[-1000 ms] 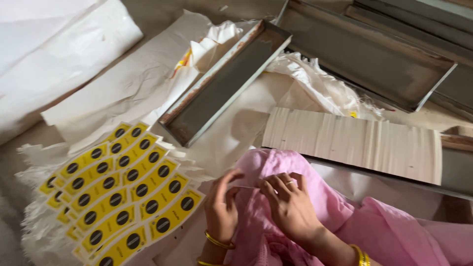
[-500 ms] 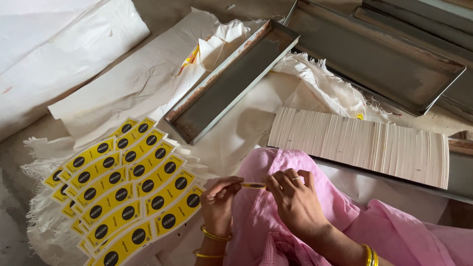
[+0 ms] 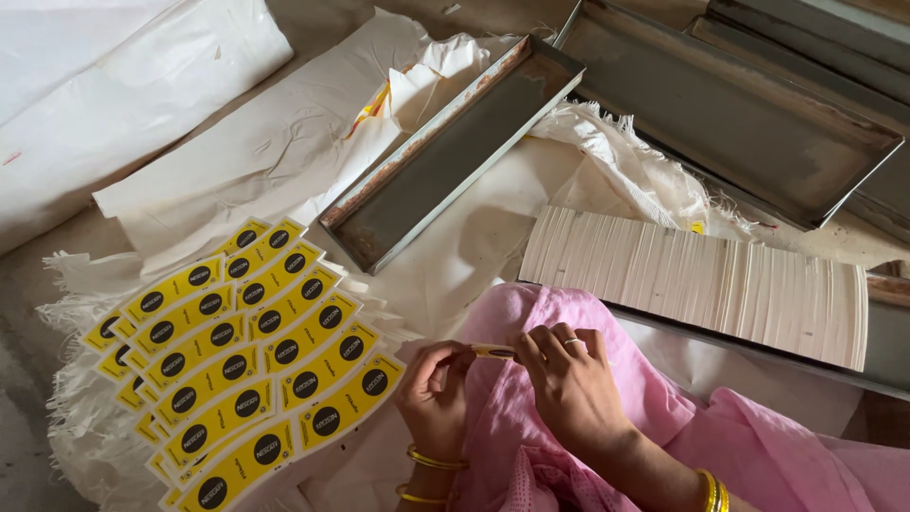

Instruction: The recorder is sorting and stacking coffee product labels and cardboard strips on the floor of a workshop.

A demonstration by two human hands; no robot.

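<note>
While both hands (image 3: 502, 379) pinch small strip (image 3: 493, 352), white cloth (image 3: 284, 161) covers floor.

left hand (image 3: 434, 393): palm up, fingers pinched | right hand (image 3: 569, 384): palm down, fingers curled, pinching

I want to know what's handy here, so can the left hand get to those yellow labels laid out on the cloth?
Probably yes. The left hand sits right beside the yellow labels with nothing between them, though it is pinching a small strip together with the right hand.

yellow black-dotted labels (image 3: 256, 360), pink cloth (image 3: 569, 398)
</note>
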